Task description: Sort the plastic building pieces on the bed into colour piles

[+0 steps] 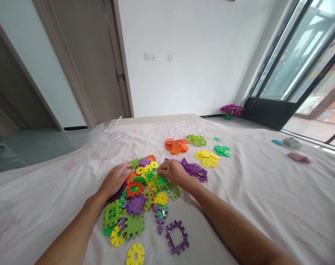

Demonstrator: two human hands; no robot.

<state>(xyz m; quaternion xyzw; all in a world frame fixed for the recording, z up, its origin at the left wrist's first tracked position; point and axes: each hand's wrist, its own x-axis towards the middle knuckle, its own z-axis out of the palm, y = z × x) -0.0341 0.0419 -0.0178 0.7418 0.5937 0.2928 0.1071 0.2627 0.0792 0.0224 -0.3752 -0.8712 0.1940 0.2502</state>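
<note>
A mixed heap of plastic interlocking pieces (pixel 141 198), in green, yellow, purple and orange, lies on the pale cloth in front of me. My left hand (pixel 115 179) rests flat on the heap's left side, fingers stretched out. My right hand (pixel 174 172) is on the heap's far right edge, fingertips curled down onto the pieces; what they pinch, if anything, I cannot make out. Beyond lie sorted groups: purple pieces (pixel 196 170) by my right wrist, orange pieces (pixel 176 145), light green pieces (pixel 196 140), yellow pieces (pixel 206 158) and dark green pieces (pixel 222 149).
The pale floral cloth (pixel 267 191) covers a wide surface. A clear plastic bag (pixel 108 134) lies at its far left. A pink block (pixel 298 157), a white object (pixel 292 142) and a blue item (pixel 278 142) sit at the right. A flower pot (pixel 231 110) stands by the window.
</note>
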